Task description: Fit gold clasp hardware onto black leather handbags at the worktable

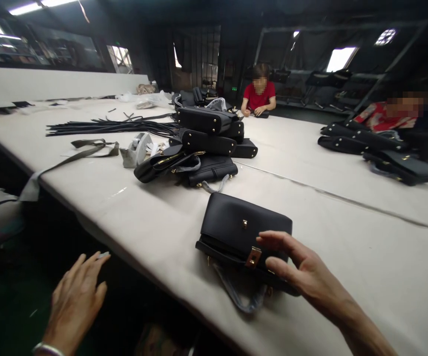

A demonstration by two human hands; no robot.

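Observation:
A black handbag (236,217) lies on the white-covered table, its plastic-wrapped handle (249,307) toward the near edge. Gold metal pieces show on its body and flap, one of them a clasp plate (253,257). Over the bag's right side is my right hand (299,262), thumb and fingers apart; whether it touches the leather I cannot tell. My left hand (78,296) hangs off the table's near edge with fingers stretched out. A small pale piece (103,255) sits at one fingertip, too small to name. A bracelet (47,349) circles that wrist.
Behind the bag stands a pile of black handbags (206,141). Left of it are a tape dispenser (137,151), black strips (113,127) and a grey strap (69,157). A person in red (259,96) works across the table; another sits behind more black bags (410,163) at right.

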